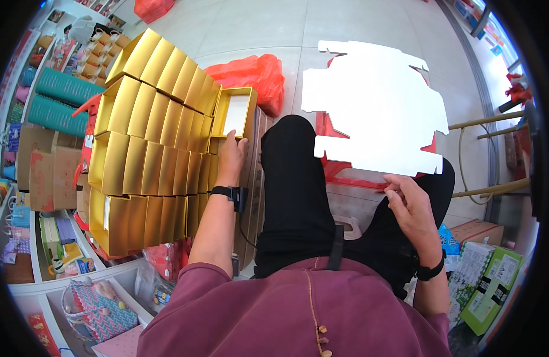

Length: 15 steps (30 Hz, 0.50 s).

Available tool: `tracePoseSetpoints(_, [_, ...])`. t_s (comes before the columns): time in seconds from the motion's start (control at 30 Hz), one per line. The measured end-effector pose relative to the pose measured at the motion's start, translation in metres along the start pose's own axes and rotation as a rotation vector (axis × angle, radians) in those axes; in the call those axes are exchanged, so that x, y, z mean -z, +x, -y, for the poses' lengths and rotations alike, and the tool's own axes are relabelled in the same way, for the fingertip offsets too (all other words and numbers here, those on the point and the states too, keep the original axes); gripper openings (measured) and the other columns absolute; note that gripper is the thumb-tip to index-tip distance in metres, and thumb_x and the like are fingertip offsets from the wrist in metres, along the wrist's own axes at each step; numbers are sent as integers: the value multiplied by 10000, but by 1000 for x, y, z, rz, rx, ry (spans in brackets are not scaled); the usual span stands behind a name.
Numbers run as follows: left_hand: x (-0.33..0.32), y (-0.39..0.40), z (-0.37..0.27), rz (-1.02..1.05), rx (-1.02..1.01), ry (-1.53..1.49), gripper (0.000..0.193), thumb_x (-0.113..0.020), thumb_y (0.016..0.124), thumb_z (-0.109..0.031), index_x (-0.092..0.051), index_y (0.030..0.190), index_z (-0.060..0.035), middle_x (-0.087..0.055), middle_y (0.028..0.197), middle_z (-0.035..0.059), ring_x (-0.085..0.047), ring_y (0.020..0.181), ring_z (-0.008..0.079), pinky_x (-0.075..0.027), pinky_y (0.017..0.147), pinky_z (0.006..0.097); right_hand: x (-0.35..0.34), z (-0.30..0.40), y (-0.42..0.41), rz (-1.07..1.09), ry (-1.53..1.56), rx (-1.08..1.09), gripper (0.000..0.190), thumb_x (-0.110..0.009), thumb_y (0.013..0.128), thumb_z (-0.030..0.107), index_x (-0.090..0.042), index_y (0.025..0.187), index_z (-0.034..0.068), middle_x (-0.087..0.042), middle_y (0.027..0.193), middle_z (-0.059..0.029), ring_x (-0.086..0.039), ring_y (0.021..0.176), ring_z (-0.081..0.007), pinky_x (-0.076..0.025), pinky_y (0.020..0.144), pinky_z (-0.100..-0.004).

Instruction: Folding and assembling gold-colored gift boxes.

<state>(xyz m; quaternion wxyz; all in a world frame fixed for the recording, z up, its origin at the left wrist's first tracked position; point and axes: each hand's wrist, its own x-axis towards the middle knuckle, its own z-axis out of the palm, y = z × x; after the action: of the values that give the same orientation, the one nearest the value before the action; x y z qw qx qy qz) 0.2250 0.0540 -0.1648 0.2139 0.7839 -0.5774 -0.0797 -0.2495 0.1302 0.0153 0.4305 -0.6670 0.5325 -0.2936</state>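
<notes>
My left hand (232,156) is at the near edge of an open gold box (252,114) with a white bottom, its thumb and fingers touching the rim. That box stands at the right end of stacked rows of gold boxes (156,98). To the right, a pile of flat white die-cut cardboard blanks (377,107) lies on a red stool or stand (334,172) in front of my knees. My right hand (406,201) hovers by the near edge of the blanks, fingers slightly bent and apart, with nothing seen in it. How firmly the left hand holds the box is hard to tell.
Red plastic bags (261,80) lie on the tiled floor beyond the gold boxes. Brown cartons (56,178) and shelves of goods stand at the left. At the right are a metal-legged stand (491,118) and a green-and-white box (491,290).
</notes>
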Motion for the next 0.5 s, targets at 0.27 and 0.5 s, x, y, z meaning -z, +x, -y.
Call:
tracePoseSetpoints(0.27, [-5,3,-1,-20,-17,0,455,-703,1005,-294,-607,1315,24,-695,1151,337,-668,1092,502,-547,923,490,-1,-10,-6,17,-24,-16,281,-641,973,24,-650,1253,-1,-652,954,-122,-608,809,-225,-494,737,-331])
tracePoseSetpoints(0.5, [-1,6,-7,14,48,60,476,-678,1021,-325,-584,1339,16,-690,1126,359,-662,1089,516,-539,925,505,-2,-12,-7,5,-18,0,278,-641,969,22,-648,1245,-1,-645,942,-126,-609,803,-239,-493,732,-334])
